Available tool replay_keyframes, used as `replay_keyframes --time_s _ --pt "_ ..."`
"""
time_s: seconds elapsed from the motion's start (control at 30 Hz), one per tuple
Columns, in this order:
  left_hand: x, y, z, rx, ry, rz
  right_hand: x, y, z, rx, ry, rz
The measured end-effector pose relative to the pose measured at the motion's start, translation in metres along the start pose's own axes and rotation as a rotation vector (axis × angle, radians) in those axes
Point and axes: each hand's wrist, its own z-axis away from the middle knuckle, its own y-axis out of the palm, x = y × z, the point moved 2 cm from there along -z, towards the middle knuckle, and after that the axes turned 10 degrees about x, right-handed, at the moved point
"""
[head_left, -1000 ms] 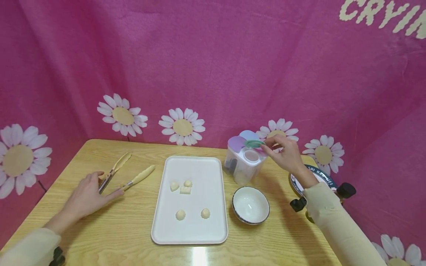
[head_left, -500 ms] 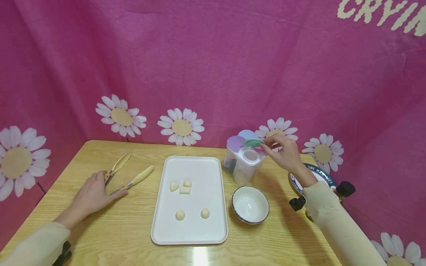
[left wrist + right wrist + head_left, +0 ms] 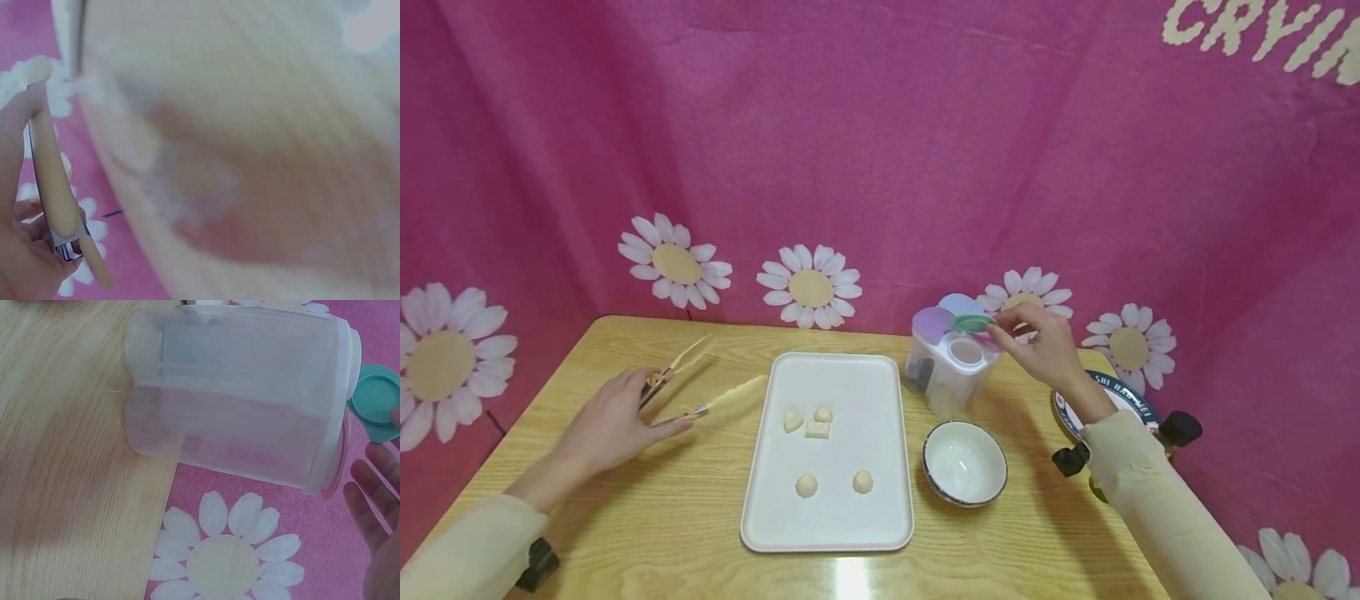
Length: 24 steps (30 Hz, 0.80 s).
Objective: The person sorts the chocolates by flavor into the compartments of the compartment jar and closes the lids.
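Note:
At the table's left, my left hand [image 3: 606, 425] grips a pair of tongs [image 3: 733, 394] with cream tips and metal handles, its arms spread apart and turned edge-on. Thumb and fingers sit on opposite arms of the tongs [image 3: 55, 181] in the left wrist view. My right hand [image 3: 1037, 342] pinches the raised green flip lid [image 3: 970, 323] of a clear storage container [image 3: 950, 392]. Under that lid the round opening [image 3: 966, 351] is uncovered. The purple lid [image 3: 932, 323] and blue lid [image 3: 958, 305] lie down. Something dark shows inside one compartment.
A white tray [image 3: 827, 525] in the middle bears several small cream-coloured pieces [image 3: 817, 429]. Right of it, in front of the container, stands a white bowl [image 3: 964, 458] with a dark rim. A dark-rimmed plate [image 3: 1123, 392] is partly behind the right arm. A pink flowered cloth [image 3: 880, 167] hangs behind.
My left hand has closed on the tongs and turned them from lying flat to edge-on, their tips shifting slightly right towards the tray. The right hand stays at the green lid.

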Motion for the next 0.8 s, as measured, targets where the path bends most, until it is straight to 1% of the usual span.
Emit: replay_keyframes --time_s 0.1,0.17,0.23,0.33,0.53,0.67,0.8 --pt "-0.012 -0.009 0.001 0.003 0.040 -0.012 0.000 0.000 0.000 -0.005 -0.004 0.002" --pt "-0.020 -0.014 0.003 0.020 0.055 -0.025 0.000 0.000 0.000 -0.009 -0.008 0.001" --pt "-0.028 -0.017 0.004 0.039 0.069 -0.041 0.000 0.000 0.000 -0.012 -0.014 0.000" --pt "-0.040 -0.020 0.006 0.051 0.108 -0.065 -0.001 0.000 0.000 -0.014 -0.017 -0.002" --pt "-0.058 -0.017 0.012 0.045 0.212 -0.104 -0.001 0.000 0.000 -0.009 -0.015 -0.002" --pt "-0.065 -0.012 0.016 0.063 0.254 -0.140 -0.001 0.000 0.001 0.001 -0.009 0.001" --pt "-0.068 -0.009 0.018 0.077 0.281 -0.165 0.000 0.000 0.001 0.003 -0.011 -0.002"
